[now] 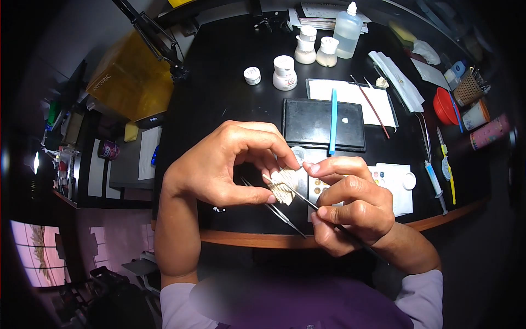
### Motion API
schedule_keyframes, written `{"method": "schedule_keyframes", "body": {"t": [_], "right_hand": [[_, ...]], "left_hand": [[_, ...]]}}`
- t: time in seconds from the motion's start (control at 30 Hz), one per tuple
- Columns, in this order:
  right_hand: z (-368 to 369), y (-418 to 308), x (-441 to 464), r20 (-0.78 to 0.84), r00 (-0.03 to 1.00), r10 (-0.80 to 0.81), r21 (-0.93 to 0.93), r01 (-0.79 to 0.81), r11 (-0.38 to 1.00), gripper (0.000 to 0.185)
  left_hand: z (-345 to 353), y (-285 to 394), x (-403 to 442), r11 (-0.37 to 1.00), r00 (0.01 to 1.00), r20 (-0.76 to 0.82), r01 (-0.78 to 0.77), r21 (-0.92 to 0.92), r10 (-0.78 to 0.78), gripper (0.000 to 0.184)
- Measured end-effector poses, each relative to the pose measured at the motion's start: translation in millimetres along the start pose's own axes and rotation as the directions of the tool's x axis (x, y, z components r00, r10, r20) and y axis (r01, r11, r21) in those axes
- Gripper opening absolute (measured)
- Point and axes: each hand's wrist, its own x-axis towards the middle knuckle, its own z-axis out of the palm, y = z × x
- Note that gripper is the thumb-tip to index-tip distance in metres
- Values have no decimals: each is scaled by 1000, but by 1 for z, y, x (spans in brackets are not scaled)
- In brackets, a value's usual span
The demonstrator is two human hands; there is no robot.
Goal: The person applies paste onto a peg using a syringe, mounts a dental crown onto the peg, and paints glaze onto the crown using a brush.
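One left hand (227,164), one right hand (356,205), and both are occupied above the near part of the black table (219,98). The left has a single cream textured piece (282,192) pinched between thumb and fingers. The right grips one thin tool (300,197) pen-style, its narrow end at the piece, right there between the two hands.

Counting around them: one pair of tweezers (282,217) lies just below the piece; beyond, one black case (307,123) with one blue stick (333,120) across it, and one red-handled brush (374,107) on a white pad (323,90). Farther back, one low jar (252,75), three taller ones, (285,79) and one clear bottle (348,34).

Now the direction: the tool's tip points left and away from the person, its long axis slanting diagonally, with the dark handle running back rightward, toward the body, under the right hand's fingers. The piece's own long axis is hard to tell behind the fingers.
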Motion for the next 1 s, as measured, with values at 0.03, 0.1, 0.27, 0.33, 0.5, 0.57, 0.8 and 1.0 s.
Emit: {"method": "schedule_keyframes", "body": {"t": [0.03,0.1,0.27,0.33,0.5,0.57,0.8,1.0], "right_hand": [[0,-1,0,-2,1000,3,1,-3,1000,18],[0,-1,0,-7,1000,0,-6,0,1000,18],[2,3,2,-21,999,-30,-40,29,999,19],[1,2,2,-11,1000,-24,-38,24,999,18],[0,0,2,-22,1000,-14,-34,13,999,17],[1,0,3,-29,999,-18,-45,16,999,17],[0,0,3,-17,1000,-15,-50,14,999,18],[1,0,4,-16,999,-28,-59,27,998,17]], "left_hand": [[0,0,0,1000,1000,-1,4,1,-4,46],[0,0,0,1000,1000,-1,3,1,-3,46],[0,0,0,1000,1000,2,-5,9,5,46],[1,0,0,1000,1000,-4,-8,10,8,46],[0,-1,-1,1000,1000,-8,-5,6,5,46],[0,-1,-1,1000,1000,-6,-4,6,4,46],[0,0,-1,1000,1000,-9,-3,-2,3,46],[0,0,-1,1000,1000,-6,-2,6,2,46]]}}
